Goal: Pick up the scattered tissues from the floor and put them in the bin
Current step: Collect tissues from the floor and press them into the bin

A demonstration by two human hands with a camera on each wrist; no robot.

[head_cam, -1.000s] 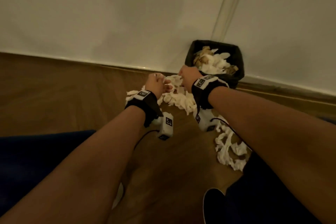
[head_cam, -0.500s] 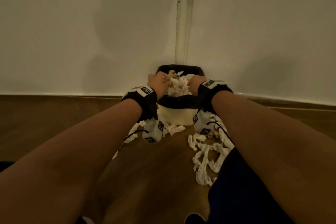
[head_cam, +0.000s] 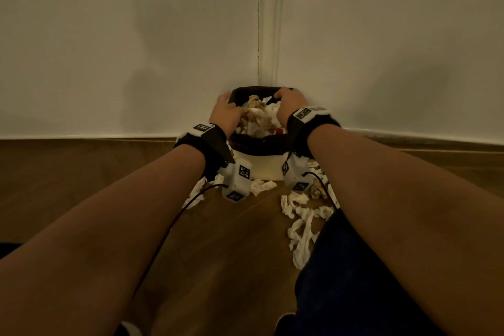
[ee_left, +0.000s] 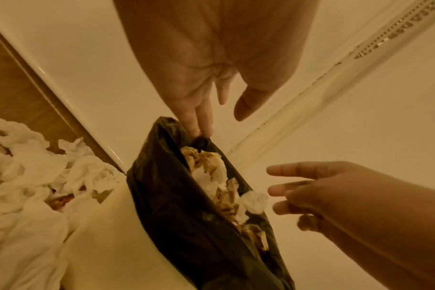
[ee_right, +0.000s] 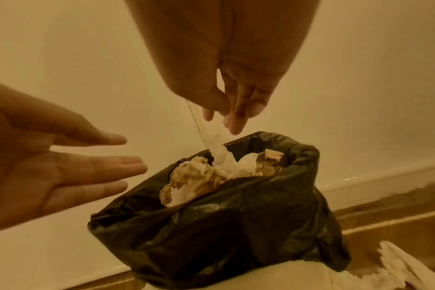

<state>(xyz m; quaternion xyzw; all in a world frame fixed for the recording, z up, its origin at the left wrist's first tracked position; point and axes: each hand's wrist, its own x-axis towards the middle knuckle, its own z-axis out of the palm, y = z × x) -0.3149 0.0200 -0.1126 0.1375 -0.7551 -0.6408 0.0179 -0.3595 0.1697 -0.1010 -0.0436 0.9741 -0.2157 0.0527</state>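
Fingers of the left hand (ee_left: 206,64) were spread straight and held nothing; two fingertips (ee_left: 199,129) touched the far rim of the black liner (ee_left: 176,215). The right hand (ee_right: 226,64) hung above the bin (head_cam: 261,165), its thumb and fingers loosely gathered and pointing down. A blurred white strip of tissue (ee_right: 217,151) stretched from just under those fingertips into the heap in the bin; whether the fingers pinched it or had let it go could not be told.

In the head view both hands sat over the mouth of the bin, the left hand (head_cam: 225,114) at its left rim and the right hand (head_cam: 289,106) at its right rim. The bin stood on the wooden floor (head_cam: 218,254) in the corner of two pale walls (head_cam: 122,49), lined with the black bag and piled with white and brownish crumpled tissues (head_cam: 257,117).

More tissues lay scattered on the floor (head_cam: 302,215) in front of the bin, most in a trail to its right beside the person's dark trouser leg (head_cam: 349,281), and a few near its left foot. Each wrist wore a black band with a white camera block (head_cam: 237,181), and a thin cable (head_cam: 169,226) ran back under the left forearm.
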